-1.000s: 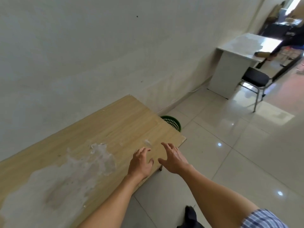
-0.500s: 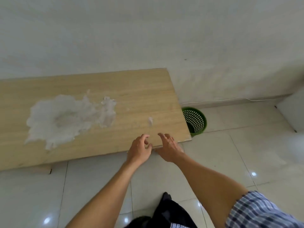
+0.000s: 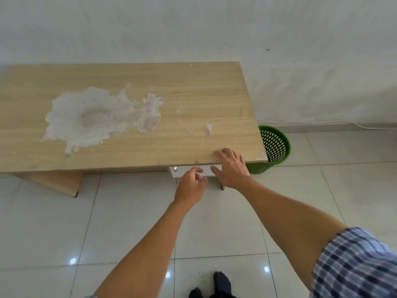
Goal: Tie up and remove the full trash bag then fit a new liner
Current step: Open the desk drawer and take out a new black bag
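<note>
The worktop point(image 3: 193, 108) is matt wood-grain laminate with a rough white peeled patch point(image 3: 94, 117), beside it stands a perforated green plastic bin point(image 3: 275, 147), on a glossy tiled floor point(image 3: 322, 190).

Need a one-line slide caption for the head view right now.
Both hands at a white drawer front under the wooden desk: left hand curled, right hand spread on the edge; green basket beside.

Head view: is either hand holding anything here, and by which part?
The left hand curls at the lower edge of the white drawer front; an actual grip cannot be told. The right hand rests spread at the desk's front edge, holding nothing.
</note>
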